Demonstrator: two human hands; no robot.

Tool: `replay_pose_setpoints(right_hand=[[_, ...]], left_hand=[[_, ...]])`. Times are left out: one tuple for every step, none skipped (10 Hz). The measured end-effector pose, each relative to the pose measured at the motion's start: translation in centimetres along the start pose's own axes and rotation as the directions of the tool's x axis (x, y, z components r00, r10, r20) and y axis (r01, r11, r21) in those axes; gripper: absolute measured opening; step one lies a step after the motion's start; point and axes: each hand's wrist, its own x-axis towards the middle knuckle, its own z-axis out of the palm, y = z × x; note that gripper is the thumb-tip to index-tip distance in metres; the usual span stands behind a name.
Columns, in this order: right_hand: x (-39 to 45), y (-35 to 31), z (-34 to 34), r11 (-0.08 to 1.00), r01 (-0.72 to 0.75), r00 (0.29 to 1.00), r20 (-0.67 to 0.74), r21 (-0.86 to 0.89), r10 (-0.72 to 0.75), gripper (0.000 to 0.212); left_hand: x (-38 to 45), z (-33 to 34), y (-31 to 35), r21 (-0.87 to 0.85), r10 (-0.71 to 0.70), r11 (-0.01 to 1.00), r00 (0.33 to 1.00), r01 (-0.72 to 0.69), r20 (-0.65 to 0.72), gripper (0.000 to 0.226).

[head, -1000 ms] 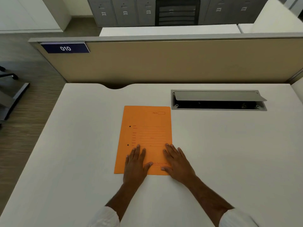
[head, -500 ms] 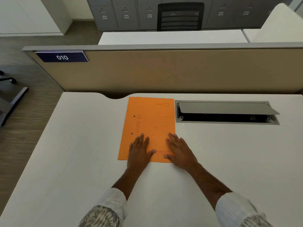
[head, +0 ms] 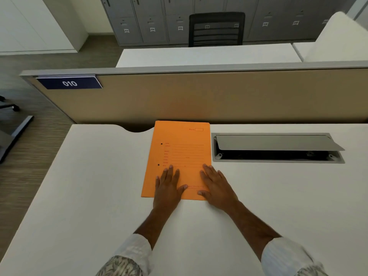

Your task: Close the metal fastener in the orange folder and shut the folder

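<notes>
The orange folder (head: 180,152) lies closed and flat on the white desk (head: 79,186), its far edge at the desk's back edge against the partition. Red printed lines and two small dark holes show on its cover. The metal fastener is hidden inside. My left hand (head: 168,189) rests palm down on the folder's near left part, fingers spread. My right hand (head: 216,186) lies flat on the folder's near right corner, partly over its right edge. Neither hand grips anything.
A grey cable tray (head: 278,148) with its lid tilted up is set into the desk right of the folder. A beige partition (head: 219,96) with a blue "010" sign (head: 69,83) stands behind. Beyond are another desk, a black chair (head: 216,28) and grey lockers.
Both hands have slid the closed folder away from me across the desk, until its far edge reaches the partition. The hands keep the same flat pose on it.
</notes>
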Motion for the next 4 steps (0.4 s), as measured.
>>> replay_pose_setpoints(right_hand=[[-1.1,-0.6,0.1,1.000,0.019,0.998,-0.059,0.011,-0.018,0.070],[-3.3,-1.5,0.2,0.998,-0.015,0.991,-0.134,0.062,0.023,0.065],[-5.2,-1.9,0.7,0.992,-0.066,0.981,-0.176,0.111,0.085,0.064],[-7.6,-1.7,0.8,0.980,-0.158,0.971,-0.163,0.123,0.177,0.064]], left_hand=[[-1.3,-0.2,0.4,-0.044,0.027,0.999,0.994,-0.032,-0.104,0.081],[-3.0,-0.2,1.1,-0.099,0.020,0.994,0.982,-0.039,-0.188,0.074],[-5.1,0.8,1.8,-0.116,0.033,0.992,0.977,-0.058,-0.209,0.067],[-7.2,1.9,3.4,-0.127,0.013,0.991,0.981,-0.038,-0.194,0.068]])
